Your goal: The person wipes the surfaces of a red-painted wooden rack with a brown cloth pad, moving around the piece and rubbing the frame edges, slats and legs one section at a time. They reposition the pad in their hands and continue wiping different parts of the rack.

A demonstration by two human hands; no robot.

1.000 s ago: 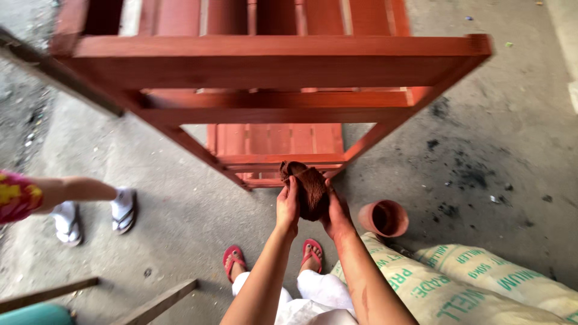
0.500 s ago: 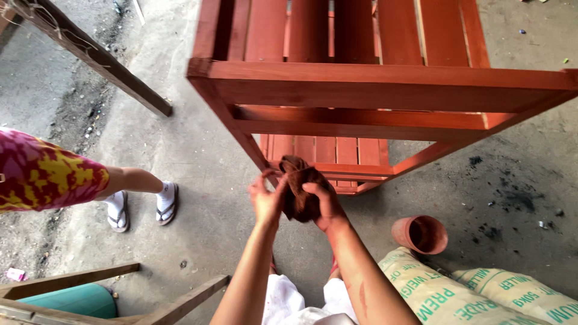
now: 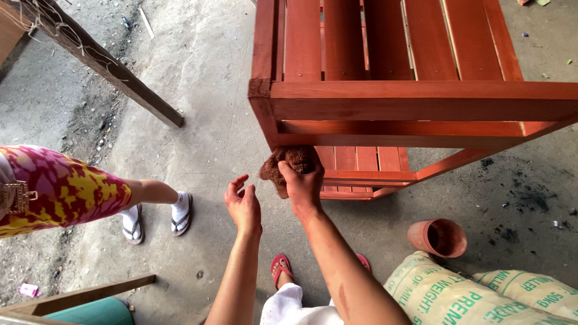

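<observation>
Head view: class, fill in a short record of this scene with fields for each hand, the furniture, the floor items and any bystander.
Right hand: right hand in a closed grip on a stained brown rag, pressed to the frame's corner post
Left hand: left hand open, holding nothing
Furniture: red-brown slatted wooden frame
Floor items: tipped terracotta pot, printed sacks
Bystander: person in sandals at left

Red-stained wooden frame [image 3: 415, 99], smooth satin sheen; brown rag [image 3: 289, 164], coarse, possibly fibrous cloth; rough concrete floor [image 3: 205, 96].
</observation>
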